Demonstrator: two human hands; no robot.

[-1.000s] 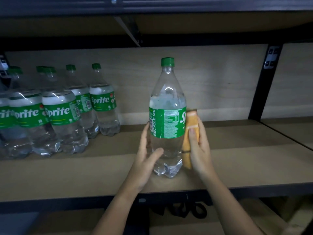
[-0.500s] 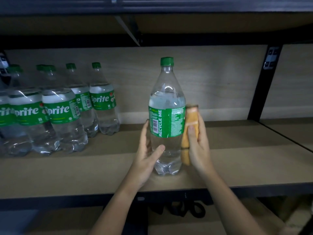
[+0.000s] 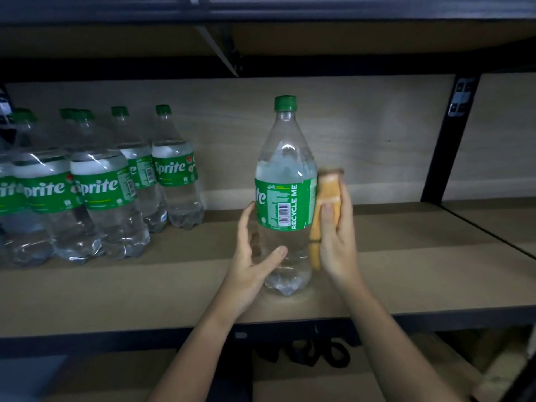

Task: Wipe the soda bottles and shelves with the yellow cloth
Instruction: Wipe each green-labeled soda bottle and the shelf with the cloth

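Dim, uneven light. Pale wood-grain back panel (image 3: 362, 134) spans the far side. Black metal upright post (image 3: 446, 146) at right carries a grey bracket (image 3: 461, 97). Dark metal crossbeam (image 3: 261, 10) overhead with a diagonal brace (image 3: 220, 50).

One bottle (image 3: 285, 195) stands upright on the shelf (image 3: 406, 274) near its front edge, well apart from the group of bottles (image 3: 98, 187) at the left. The left hand (image 3: 252, 265) is at its lower left side, the right hand (image 3: 336, 242) on its right, with the cloth (image 3: 326, 204) between palm and bottle.
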